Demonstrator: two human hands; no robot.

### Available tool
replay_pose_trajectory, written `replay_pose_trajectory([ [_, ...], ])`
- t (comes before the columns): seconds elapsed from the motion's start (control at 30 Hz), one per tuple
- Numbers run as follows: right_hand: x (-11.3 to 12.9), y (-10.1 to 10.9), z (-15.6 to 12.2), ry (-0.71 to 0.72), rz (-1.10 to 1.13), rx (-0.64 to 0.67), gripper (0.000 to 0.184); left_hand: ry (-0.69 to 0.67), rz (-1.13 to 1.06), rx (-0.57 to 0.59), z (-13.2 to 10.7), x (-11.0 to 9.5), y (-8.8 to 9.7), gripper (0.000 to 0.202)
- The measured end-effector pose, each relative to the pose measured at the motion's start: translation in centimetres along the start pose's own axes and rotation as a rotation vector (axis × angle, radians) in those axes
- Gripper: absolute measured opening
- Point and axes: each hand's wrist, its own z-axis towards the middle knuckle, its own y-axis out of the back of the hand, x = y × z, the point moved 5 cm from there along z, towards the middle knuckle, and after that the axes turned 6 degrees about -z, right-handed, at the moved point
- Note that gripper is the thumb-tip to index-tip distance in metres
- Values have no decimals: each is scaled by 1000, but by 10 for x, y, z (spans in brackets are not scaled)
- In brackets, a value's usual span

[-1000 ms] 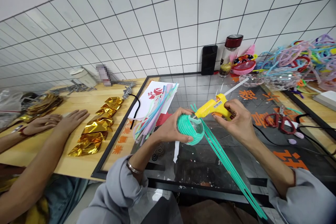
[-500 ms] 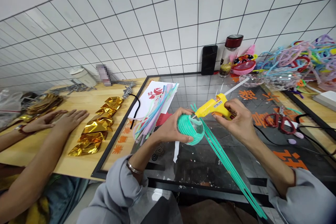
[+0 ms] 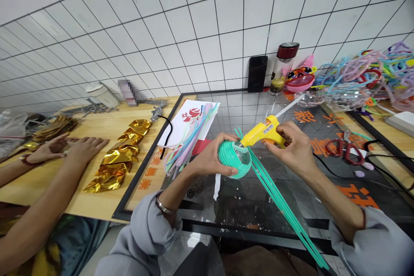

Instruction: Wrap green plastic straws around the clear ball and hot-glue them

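Teal tube-wrapped ball (image 3: 234,159) sits gripped in left hand (image 3: 210,159); right hand (image 3: 296,148) clasps yellow plastic glue gun (image 3: 263,131).

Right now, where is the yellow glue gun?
In the head view, the yellow glue gun is right of centre, gripped by the right hand, its nozzle at the teal coil held in the left hand.

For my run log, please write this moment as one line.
left hand: holds green ball | right hand: holds glue gun | gun tip at ball top
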Motion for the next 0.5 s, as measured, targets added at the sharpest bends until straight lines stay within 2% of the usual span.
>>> replay_pose_trajectory([
  [0.2,0,-1,-1,-14,-8,-43,23,7,16,4,0,-1,0,74],
  [0.5,-1,1,0,16,37,8,21,1,-4,8,-1,-1,0,73],
])
